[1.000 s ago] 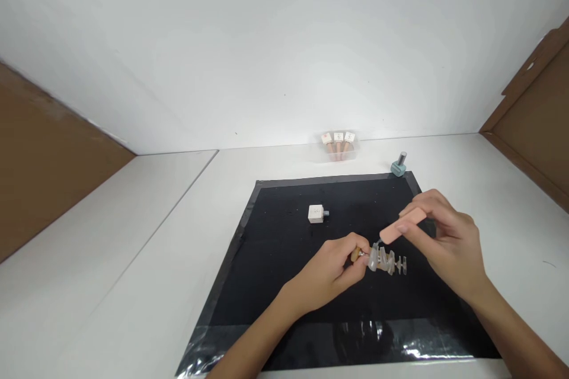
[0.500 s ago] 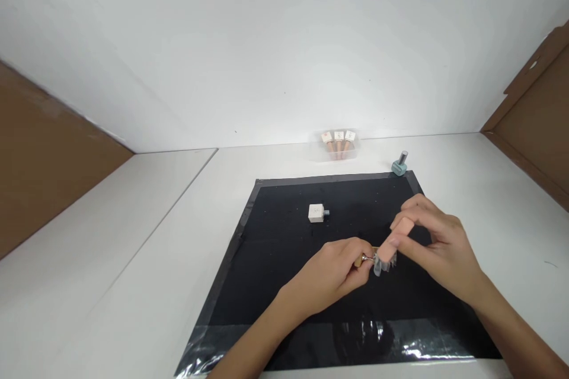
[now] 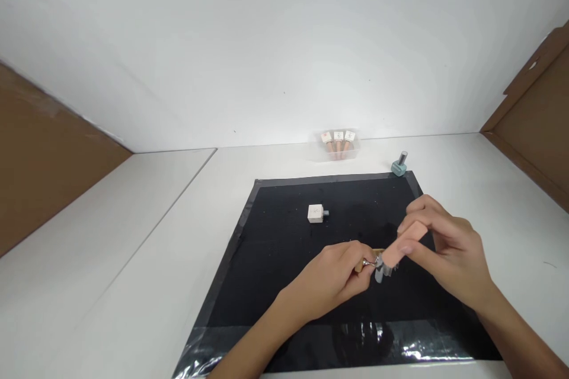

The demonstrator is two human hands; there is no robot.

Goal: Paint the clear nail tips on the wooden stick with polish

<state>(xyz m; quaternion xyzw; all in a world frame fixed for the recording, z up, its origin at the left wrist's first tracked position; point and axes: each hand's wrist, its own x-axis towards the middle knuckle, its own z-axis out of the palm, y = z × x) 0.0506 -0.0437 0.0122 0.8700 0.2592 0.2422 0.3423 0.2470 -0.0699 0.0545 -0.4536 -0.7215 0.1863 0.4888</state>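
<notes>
My left hand [image 3: 335, 275] is closed in a pinch on a small wooden-handled holder [image 3: 371, 262] with clear nail tips at its end, low over the black mat [image 3: 284, 266]. My right hand [image 3: 447, 254] pinches a pink brush cap [image 3: 402, 246] whose tip meets the clear nail tips [image 3: 383, 273]. An open white square bottle [image 3: 316, 213] lies on the mat behind my left hand.
A teal nail polish bottle [image 3: 399, 166] stands at the mat's far right corner. A clear tray with three pink bottles [image 3: 338, 144] sits by the back wall. Brown cardboard panels flank the white table left and right.
The fan of nail tips has turned, so fewer tips show than a second ago. My right hand has brought the pink cap down onto the tips and shifted slightly right.
</notes>
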